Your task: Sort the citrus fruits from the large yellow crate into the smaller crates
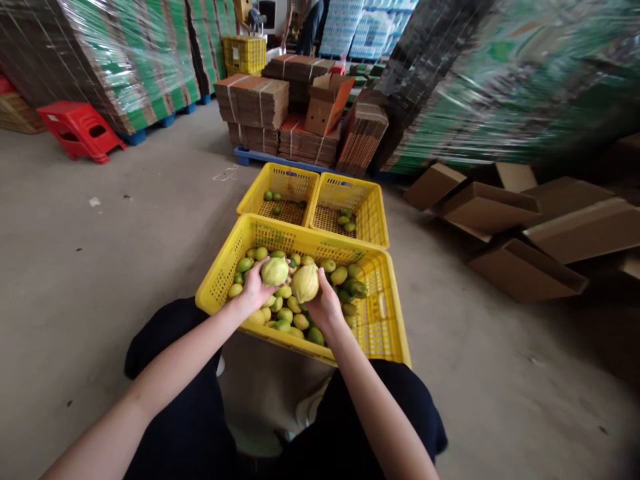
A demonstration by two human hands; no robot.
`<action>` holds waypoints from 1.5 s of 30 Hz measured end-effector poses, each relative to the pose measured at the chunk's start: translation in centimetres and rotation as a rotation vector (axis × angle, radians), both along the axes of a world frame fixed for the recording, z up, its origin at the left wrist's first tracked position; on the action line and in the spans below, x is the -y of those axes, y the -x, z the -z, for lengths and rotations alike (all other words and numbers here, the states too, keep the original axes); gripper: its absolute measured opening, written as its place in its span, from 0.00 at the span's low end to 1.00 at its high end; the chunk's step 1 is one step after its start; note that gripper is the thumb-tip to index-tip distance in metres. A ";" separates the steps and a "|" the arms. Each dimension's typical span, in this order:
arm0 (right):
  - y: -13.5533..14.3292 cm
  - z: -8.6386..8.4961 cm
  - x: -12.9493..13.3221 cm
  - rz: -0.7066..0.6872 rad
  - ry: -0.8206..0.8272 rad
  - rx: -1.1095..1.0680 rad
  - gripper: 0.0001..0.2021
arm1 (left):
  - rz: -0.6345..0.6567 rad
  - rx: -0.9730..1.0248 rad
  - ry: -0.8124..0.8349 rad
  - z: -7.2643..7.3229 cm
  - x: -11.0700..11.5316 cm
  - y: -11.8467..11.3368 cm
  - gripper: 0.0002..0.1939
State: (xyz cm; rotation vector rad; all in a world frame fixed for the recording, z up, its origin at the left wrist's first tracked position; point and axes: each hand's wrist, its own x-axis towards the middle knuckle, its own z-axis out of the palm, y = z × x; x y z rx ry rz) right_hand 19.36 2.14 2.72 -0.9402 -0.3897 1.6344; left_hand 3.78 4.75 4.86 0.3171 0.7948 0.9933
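Observation:
Over the near yellow crate (400,320), my left hand (254,287) is closed around a pale green-yellow lemon (275,271). Close beside it, my right hand (326,300) grips a larger, yellower lemon (305,283) with the thumb along its side. Beneath both hands lie many loose lemons (285,315), from yellow to green, filling mostly the left and middle of the crate. A dark green fruit (356,288) rests right of my right hand. My forearms and hands hide part of the fruit.
Two smaller yellow crates (245,200) with a few green fruits adjoin the far side. Behind them, flattened cartons (257,100) are stacked on a blue pallet (243,157). Open cardboard boxes (490,207) lie to the right, a red stool (80,130) to the left. A person (311,27) stands far back.

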 end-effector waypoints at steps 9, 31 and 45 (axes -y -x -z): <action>0.1 -0.4 0.4 0.113 0.142 -0.037 0.11 | -0.103 0.051 0.092 -0.8 0.3 0.1 0.10; 0.5 0.3 0.8 0.075 0.202 -0.029 0.08 | -0.138 0.014 0.314 2.4 0.2 0.5 0.08; 2.5 -3.2 6.7 0.015 0.060 -0.166 0.11 | -0.197 0.139 0.142 -4.5 5.9 1.4 0.08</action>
